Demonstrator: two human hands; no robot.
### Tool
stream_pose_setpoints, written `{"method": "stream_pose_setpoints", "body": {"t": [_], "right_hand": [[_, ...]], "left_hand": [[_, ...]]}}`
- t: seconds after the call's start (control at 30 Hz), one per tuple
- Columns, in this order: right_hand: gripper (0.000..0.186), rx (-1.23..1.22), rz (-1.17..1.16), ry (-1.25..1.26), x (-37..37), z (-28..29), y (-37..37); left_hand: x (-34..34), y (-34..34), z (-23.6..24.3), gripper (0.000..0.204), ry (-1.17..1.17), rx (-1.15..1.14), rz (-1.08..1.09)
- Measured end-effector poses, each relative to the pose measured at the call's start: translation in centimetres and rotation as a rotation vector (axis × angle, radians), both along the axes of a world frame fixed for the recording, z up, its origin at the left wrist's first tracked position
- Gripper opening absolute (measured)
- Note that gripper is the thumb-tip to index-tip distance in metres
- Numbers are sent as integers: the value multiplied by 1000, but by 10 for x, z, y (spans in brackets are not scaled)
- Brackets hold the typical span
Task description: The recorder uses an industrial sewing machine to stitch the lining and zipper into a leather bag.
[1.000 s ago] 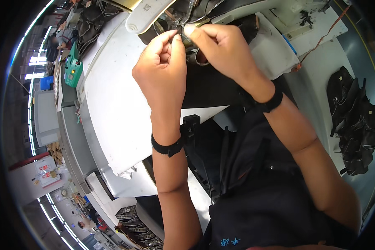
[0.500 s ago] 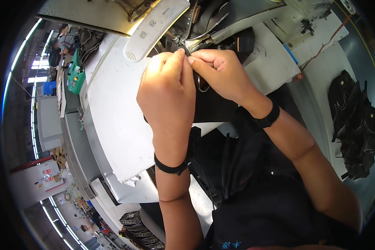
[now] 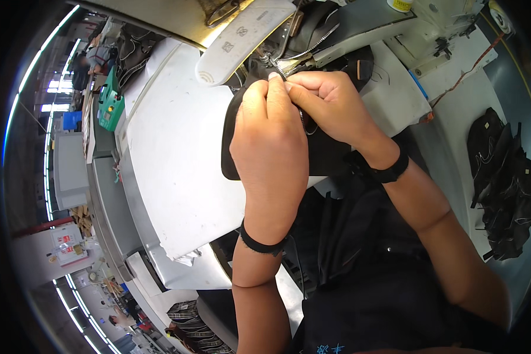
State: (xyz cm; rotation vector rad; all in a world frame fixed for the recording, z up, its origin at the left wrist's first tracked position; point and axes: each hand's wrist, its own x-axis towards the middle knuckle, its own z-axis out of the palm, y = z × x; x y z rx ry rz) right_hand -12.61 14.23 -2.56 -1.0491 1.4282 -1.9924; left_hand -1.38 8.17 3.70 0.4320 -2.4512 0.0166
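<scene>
A black fabric piece [image 3: 233, 147] with rounded corners lies on the white worktop, partly covered by my hands. Along it runs a zipper [image 3: 320, 45] with silvery teeth, curving away past the sewing head and down beside my right fingers. My left hand [image 3: 269, 133] is closed on the fabric next to the zipper, its fingertips just in front of the needle area; its thumb is hidden. Pinched between thumb and forefinger of my right hand [image 3: 330, 106] is the zipper's edge, close to the left fingertips.
A lit white lamp bar [image 3: 245, 41] hangs over the sewing machine [image 3: 360, 32]. The white worktop [image 3: 177, 159] spreads to the left. Dark fabric pieces [image 3: 504, 183] are heaped at right. A green device [image 3: 108, 100] stands at far left, with a person [image 3: 97, 56] beyond.
My left hand has shifted right relative to the worktop, uncovering the fabric's left edge. Its fingers now lie flatter. My right hand keeps its pinch. The whole view has shifted slightly.
</scene>
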Motion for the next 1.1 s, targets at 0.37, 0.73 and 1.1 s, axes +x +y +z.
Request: {"method": "stream_pose_setpoints", "body": {"t": [0.37,0.73,1.1], "right_hand": [[24,-27,-31,17,-3,4,1],[25,-30,-20,-52,-6,8,1],[26,21,9,-22,-5,8,5]], "left_hand": [[-3,9,1,24,96,178,45],[-6,13,3,28,72,184,75],[-2,19,-2,31,60,135,78]]}}
